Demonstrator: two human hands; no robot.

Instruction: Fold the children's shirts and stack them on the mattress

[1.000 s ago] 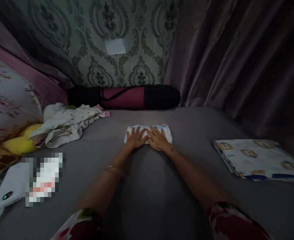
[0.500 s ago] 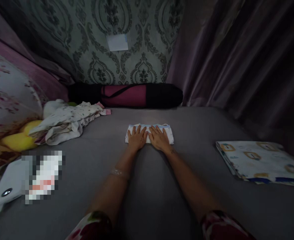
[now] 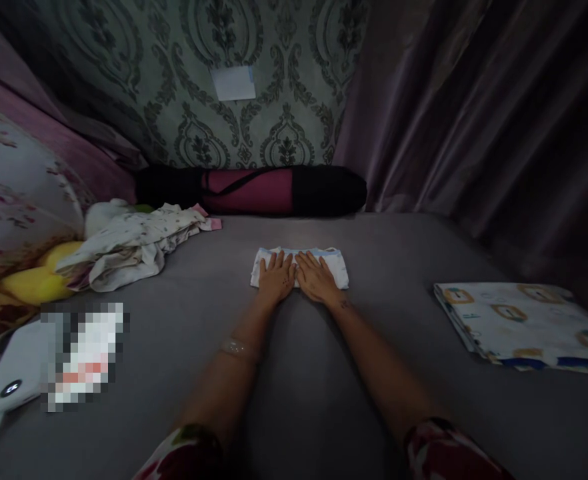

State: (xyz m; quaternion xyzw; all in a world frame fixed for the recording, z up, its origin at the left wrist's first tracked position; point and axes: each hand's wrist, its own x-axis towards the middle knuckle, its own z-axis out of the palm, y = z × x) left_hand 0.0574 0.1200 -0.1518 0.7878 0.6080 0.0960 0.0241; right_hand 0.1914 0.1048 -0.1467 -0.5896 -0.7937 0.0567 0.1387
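A folded white cloth (image 3: 341,272) with a light blue strip along its far edge lies flat on the grey bed sheet (image 3: 389,257). My left hand (image 3: 277,277) rests palm down on its left half, fingers stretched out. Beside it, my right hand (image 3: 317,277) lies flat on the right half, its fingers pointing forward and to the left. The two hands nearly meet at the middle of the cloth. Both are open and grip nothing; the cloth's centre is partly hidden under them.
On the right lies a folded printed cloth (image 3: 524,320). Crumpled clothing (image 3: 134,243) sits at the left by a yellow plush thing (image 3: 37,280). A white device with a cable (image 3: 17,363) lies front left. Along the wall rests a long black and maroon bag (image 3: 249,190).
Both hands stay on the folded white cloth. The fingers of my right hand have drawn closer together and shifted slightly left. Little else differs.
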